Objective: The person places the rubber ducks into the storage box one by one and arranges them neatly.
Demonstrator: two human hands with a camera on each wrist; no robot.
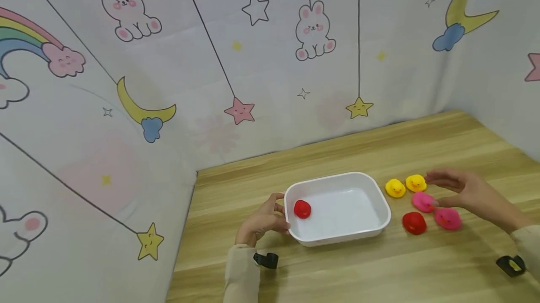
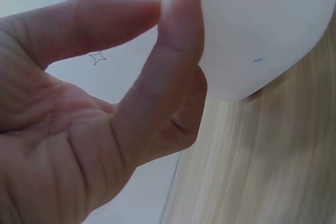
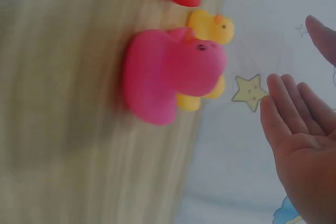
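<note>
My left hand [image 1: 263, 221] holds the left end of a white plastic tray [image 1: 346, 214]. In the left wrist view, its thumb and a finger pinch the tray's rim [image 2: 252, 30]. Inside the tray, toward its left end, sits one red rubber duck [image 1: 302, 209]. On the right, my right hand [image 1: 472, 195] hovers over a group of ducks, fingers extended and thumb apart, with nothing in it. Closest to it are a pink duck [image 1: 423, 202], another pink duck [image 1: 448, 219] and a yellow duck [image 1: 416, 183]. A second yellow duck [image 1: 395, 188] and a red duck [image 1: 415, 223] lie nearer the tray.
Everything stands on a wood-grain table [image 1: 337, 279]. A white patterned cloth [image 1: 270, 73] with rabbits, stars and moons rises behind it and along both sides. Each wrist carries a small black device [image 1: 266, 260].
</note>
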